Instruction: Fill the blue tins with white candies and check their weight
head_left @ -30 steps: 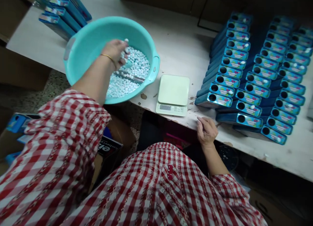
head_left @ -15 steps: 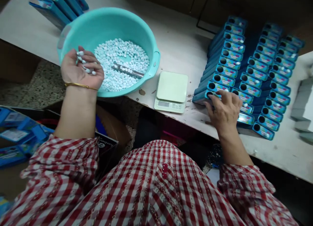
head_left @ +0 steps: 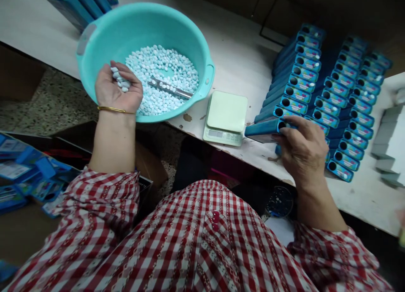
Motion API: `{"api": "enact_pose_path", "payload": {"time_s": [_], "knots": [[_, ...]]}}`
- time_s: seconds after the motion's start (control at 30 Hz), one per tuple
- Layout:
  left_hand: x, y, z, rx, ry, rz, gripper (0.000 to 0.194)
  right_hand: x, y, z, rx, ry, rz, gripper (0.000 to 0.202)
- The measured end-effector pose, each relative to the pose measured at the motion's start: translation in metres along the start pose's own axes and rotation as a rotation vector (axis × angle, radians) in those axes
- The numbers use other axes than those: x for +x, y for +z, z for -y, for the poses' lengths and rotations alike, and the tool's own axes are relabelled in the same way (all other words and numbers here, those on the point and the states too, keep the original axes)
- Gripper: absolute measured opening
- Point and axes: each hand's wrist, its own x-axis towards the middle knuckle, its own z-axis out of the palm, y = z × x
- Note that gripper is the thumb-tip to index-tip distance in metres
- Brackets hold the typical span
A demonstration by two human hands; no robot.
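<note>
My left hand point(head_left: 118, 89) is palm up over the near left rim of a turquoise basin point(head_left: 114, 35), its fingers curled round several small white pieces point(head_left: 122, 82). More white pieces point(head_left: 164, 62) lie in the basin, with a metal strip point(head_left: 171, 87) among them. My right hand point(head_left: 300, 146) grips the end of a blue box point(head_left: 264, 128) that has a dark round hole. That box sits at the near end of a row of similar boxes point(head_left: 295, 94), turned slightly away from them.
A pale green scale point(head_left: 228, 113) sits between the basin and the boxes. More blue boxes point(head_left: 351, 136) stand in rows at the right. Other boxes point(head_left: 71, 7) stand behind the basin, and several point(head_left: 19, 170) lie in a carton at lower left.
My left hand's fingers have curled more around the white pieces. My right hand has taken hold of the nearest box, and that box has tilted away from its row.
</note>
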Motion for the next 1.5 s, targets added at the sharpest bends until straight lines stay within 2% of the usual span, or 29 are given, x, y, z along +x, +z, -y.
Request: {"api": "enact_pose_path", "payload": {"time_s": [0.1,0.2,0.27,0.33,0.43,0.53,0.63,0.7,0.8,0.93,1.1,1.33,1.43,1.5], "knots": [[-0.038,0.015,-0.028,-0.256,-0.108,0.068,0.039,0.032,0.000,0.019,0.063,-0.092,0.051,0.021],[-0.081,0.030,-0.046,-0.902,-0.306,0.136,0.035,0.063,0.020,0.038,0.043,-0.209,0.062,0.024],[-0.106,0.039,-0.047,-1.158,-0.466,0.179,0.032,0.077,0.035,0.045,0.022,-0.269,0.068,0.022],[-0.126,0.045,-0.041,-1.218,-0.595,0.164,0.030,0.084,0.040,0.047,0.034,-0.303,0.079,0.020],[-0.151,0.048,-0.022,-1.168,-0.749,0.140,0.028,0.079,0.028,0.043,0.133,-0.258,0.037,0.025],[-0.170,0.047,-0.002,-1.138,-0.894,0.160,0.031,0.055,0.006,0.037,0.276,-0.084,-0.070,0.030],[-0.180,0.042,0.006,-1.160,-0.987,0.170,0.037,0.015,0.002,0.036,0.399,0.078,-0.134,0.022],[-0.181,0.038,0.002,-1.179,-0.985,0.165,0.039,-0.016,0.012,0.038,0.451,0.139,-0.135,0.017],[-0.175,0.032,-0.013,-1.188,-0.910,0.147,0.039,-0.056,0.034,0.044,0.492,0.202,-0.073,0.014],[-0.164,0.026,-0.033,-1.179,-0.782,0.108,0.038,-0.081,0.052,0.052,0.516,0.208,0.045,0.014],[-0.146,0.021,-0.046,-1.079,-0.632,0.054,0.036,-0.080,0.055,0.051,0.543,0.212,0.055,0.015],[-0.123,0.018,-0.057,-0.975,-0.491,0.090,0.030,-0.066,0.056,0.049,0.590,0.245,-0.012,0.016],[-0.102,0.022,-0.055,-0.979,-0.415,0.073,0.028,-0.052,0.055,0.050,0.683,0.356,-0.071,0.019],[-0.084,0.026,-0.051,-0.894,-0.315,0.013,0.024,-0.037,0.060,0.048,0.808,0.458,-0.121,0.032]]}}
